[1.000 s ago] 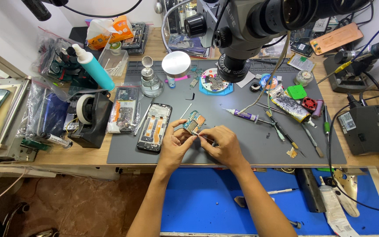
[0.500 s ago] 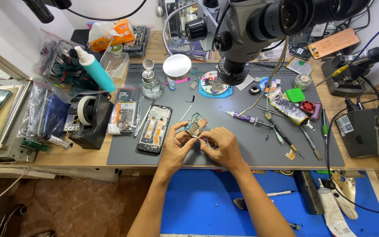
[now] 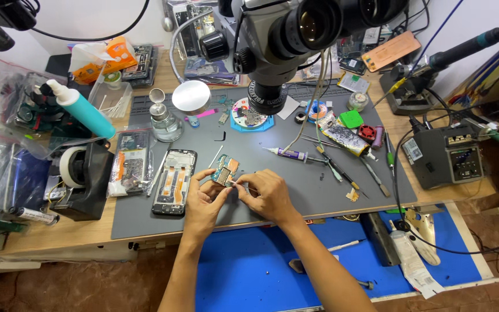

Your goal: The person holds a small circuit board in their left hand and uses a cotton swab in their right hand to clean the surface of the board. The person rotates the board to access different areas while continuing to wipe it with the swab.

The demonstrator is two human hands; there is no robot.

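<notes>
My left hand (image 3: 204,199) holds a small green circuit board (image 3: 226,170) by its lower edge, just above the grey work mat (image 3: 295,190). My right hand (image 3: 268,195) pinches a thin cotton swab (image 3: 239,184) whose tip touches the board's near corner. An opened phone frame (image 3: 174,181) lies flat on the mat just left of my left hand. The microscope head (image 3: 295,34) hangs over the mat beyond my hands.
A syringe tube (image 3: 287,153), tweezers and thin tools (image 3: 342,170) lie right of my hands. A glass bottle (image 3: 162,120), a round white lid (image 3: 191,96) and a teal bottle (image 3: 82,111) stand at the back left. A tape dispenser (image 3: 82,176) is left, a grey soldering station (image 3: 451,156) right.
The view has drifted slightly; my hands stay together on the board, with only small shifts of the fingers and swab.
</notes>
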